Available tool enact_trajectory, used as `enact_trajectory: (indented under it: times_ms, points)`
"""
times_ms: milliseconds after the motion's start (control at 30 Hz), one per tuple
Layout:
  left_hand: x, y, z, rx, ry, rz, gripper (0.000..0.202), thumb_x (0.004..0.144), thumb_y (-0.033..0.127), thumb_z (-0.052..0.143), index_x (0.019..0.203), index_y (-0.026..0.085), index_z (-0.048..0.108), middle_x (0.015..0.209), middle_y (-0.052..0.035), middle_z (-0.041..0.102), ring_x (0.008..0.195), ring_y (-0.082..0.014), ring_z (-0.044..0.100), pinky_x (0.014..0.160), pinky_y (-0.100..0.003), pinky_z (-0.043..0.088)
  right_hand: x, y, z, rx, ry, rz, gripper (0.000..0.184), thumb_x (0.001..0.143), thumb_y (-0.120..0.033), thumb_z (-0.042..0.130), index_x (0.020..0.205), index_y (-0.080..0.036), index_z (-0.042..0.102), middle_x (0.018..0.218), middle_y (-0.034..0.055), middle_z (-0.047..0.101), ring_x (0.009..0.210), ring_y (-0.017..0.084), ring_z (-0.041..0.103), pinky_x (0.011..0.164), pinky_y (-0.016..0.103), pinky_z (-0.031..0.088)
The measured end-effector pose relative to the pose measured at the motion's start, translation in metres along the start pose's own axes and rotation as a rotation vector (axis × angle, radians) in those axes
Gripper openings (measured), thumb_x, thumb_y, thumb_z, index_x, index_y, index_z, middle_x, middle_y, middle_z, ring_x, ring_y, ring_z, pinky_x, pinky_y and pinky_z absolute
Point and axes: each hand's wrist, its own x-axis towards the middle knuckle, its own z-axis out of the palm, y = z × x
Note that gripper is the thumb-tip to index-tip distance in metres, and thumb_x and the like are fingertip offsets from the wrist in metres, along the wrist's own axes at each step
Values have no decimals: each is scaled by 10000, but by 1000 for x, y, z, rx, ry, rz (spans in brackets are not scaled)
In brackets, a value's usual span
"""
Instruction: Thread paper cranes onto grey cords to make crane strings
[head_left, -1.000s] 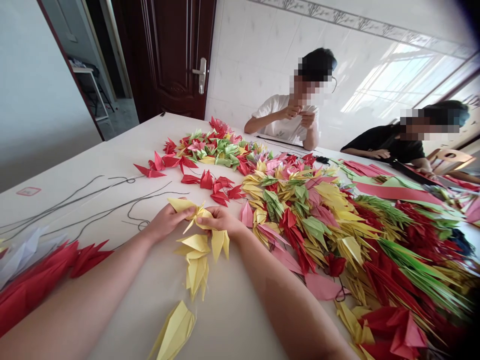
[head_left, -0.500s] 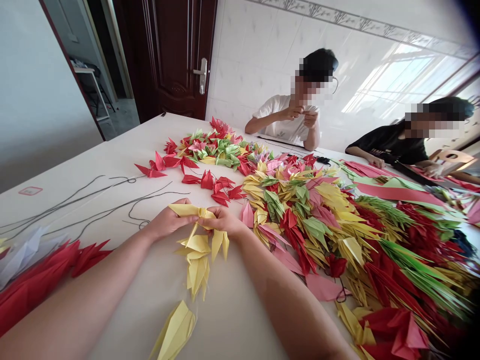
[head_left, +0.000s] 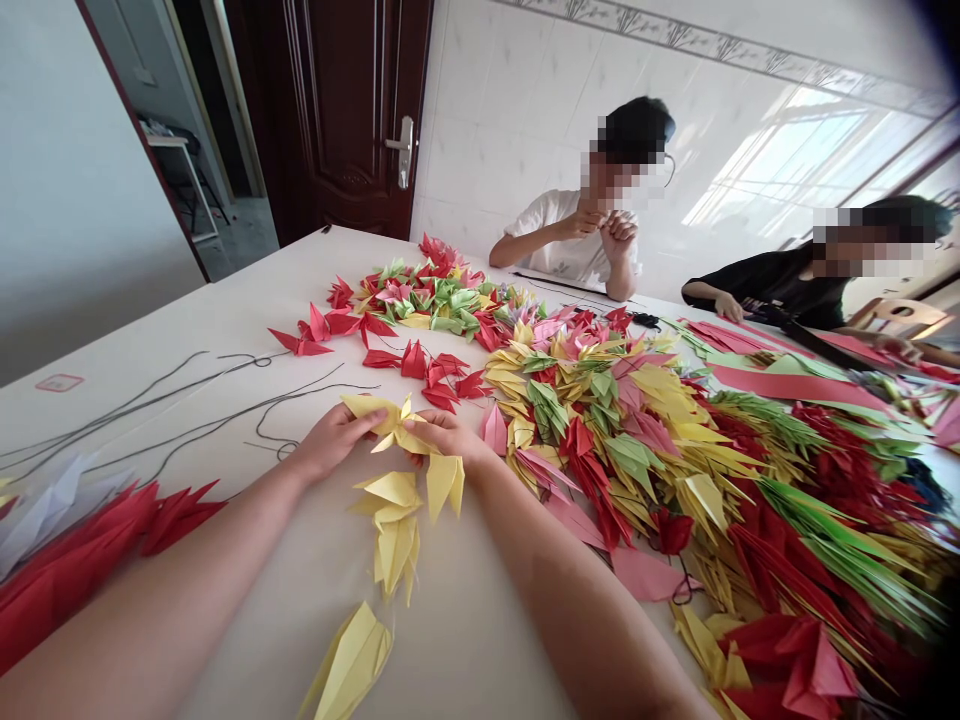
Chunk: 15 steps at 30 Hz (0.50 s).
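While pinching: left hand (head_left: 330, 443) and right hand (head_left: 448, 436) grip a folded yellow paper crane (head_left: 391, 424) between them, keeping it above the white bench (head_left: 480, 640).
Nearby: yellow paper cranes (head_left: 394, 525) lie just below, beside a heap of multicoloured paper cranes (head_left: 600, 450).

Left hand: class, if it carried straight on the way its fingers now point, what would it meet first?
The yellow crane, which its fingertips already seem to touch. The right hand lies just beyond, though depth is hard to judge from this view.
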Motion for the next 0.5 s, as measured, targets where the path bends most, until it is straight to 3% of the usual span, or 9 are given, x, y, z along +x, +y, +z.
enact_trajectory:
  times_ms: [233,500]
  points:
    - [-1,1,1,-45,5,-10,401,638,520,631,814,159,626,731,-32,649,748,-228,602,650,-321,451,1,2,-5,23,-46,-13,303,694,-473,628,667,-175,584,549,-6,548,477,96,508,483,240,407]
    - [-1,2,-1,-81,-47,-44,420,659,493,641,898,149,614,846,-64,668,845,-266,611,724,-373,470,2,3,-5,22,-4,-3,357,623,-529,660,677,-180,607,528,-10,562,469,102,518,477,239,414]
